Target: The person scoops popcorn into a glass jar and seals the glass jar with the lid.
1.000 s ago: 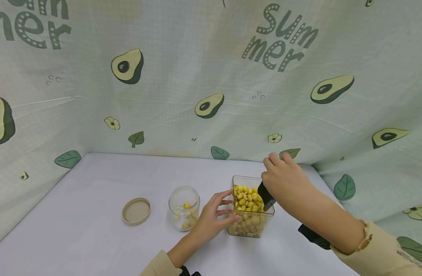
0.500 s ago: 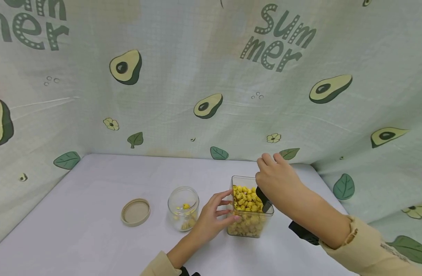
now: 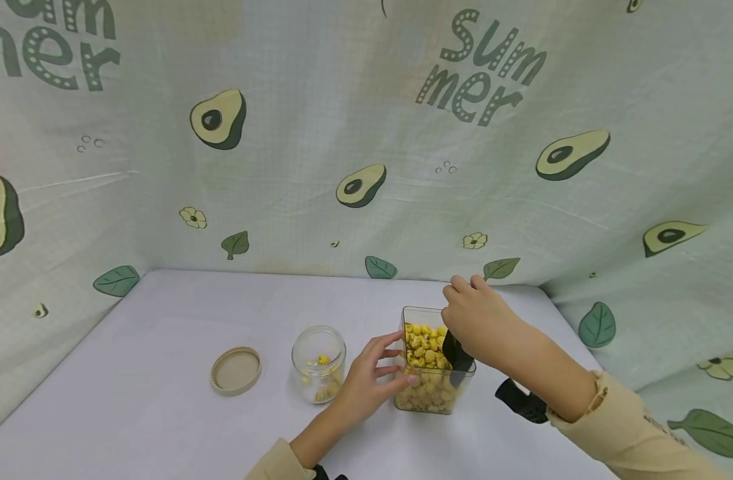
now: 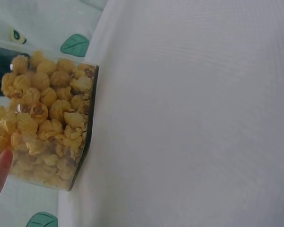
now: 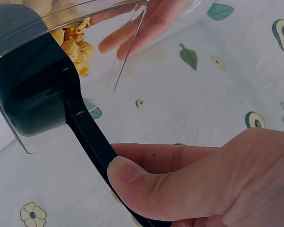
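A clear square container (image 3: 428, 392) full of yellow popcorn (image 3: 423, 347) stands on the white table. My left hand (image 3: 371, 375) rests against its left side, fingers spread along the wall and thumb at the front face. In the left wrist view one fingertip (image 4: 6, 158) overlaps the container's wall. My right hand (image 3: 482, 321) grips the handle of a black scoop (image 5: 38, 80) from above, thumb lying along the handle. The scoop's bowl is down inside the container at its right side, among the popcorn, and partly seen through the clear wall.
Left of the container stands a round clear jar (image 3: 318, 340), uncovered, with a few pieces of popcorn at the bottom. Farther left a round beige lid (image 3: 236, 371) lies on the white table (image 3: 180, 333). A cloth printed with avocados (image 3: 282, 133) hangs behind.
My right hand has moved slightly left, then down, and the scoop has sunk deeper into the popcorn. My left hand, the container, the jar and the lid have stayed in place.
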Tool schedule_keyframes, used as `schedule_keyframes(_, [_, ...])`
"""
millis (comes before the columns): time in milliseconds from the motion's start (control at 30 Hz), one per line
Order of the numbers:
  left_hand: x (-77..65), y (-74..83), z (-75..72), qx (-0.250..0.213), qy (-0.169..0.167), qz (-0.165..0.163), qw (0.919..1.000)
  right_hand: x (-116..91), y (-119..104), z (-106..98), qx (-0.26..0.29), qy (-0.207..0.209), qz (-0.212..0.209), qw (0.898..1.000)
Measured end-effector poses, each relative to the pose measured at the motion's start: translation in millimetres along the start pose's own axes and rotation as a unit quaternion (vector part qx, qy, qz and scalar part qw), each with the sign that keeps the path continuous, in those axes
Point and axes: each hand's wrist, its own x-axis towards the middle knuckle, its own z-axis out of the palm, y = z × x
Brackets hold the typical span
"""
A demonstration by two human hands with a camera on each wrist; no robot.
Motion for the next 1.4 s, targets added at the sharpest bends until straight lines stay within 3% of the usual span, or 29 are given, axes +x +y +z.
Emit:
schedule_keyframes(367, [0.0,-1.4,-0.9,-0.001,0.003,-0.009,1.0,4,5,-2,0.021,-0.029,-0.02,0.999])
schedule_keyframes(633, [0.2,-2.5,-1.4,-0.003,0.004,-0.008,1.0,-6,18,-3,0.078,-0.025,-0.01,0.997])
schedule_keyframes(1000, [0.8,-4.4,-3.1,0.005,0.007,-0.007,0.9999,4,2,-1,0.015,-0.017,-0.011,1.0])
schedule_keyframes(1267, [0.2,-4.0,-0.6,-0.004,0.003,-0.003,1.0,-4,16,-1,0.099,-0.036,-0.013,0.994])
schedule_keyframes(1400, [-0.5,-2.8,0.8,-0.008,0.002,0.001,1.0,-8,19,0,0.092,-0.032,-0.007,0.995])
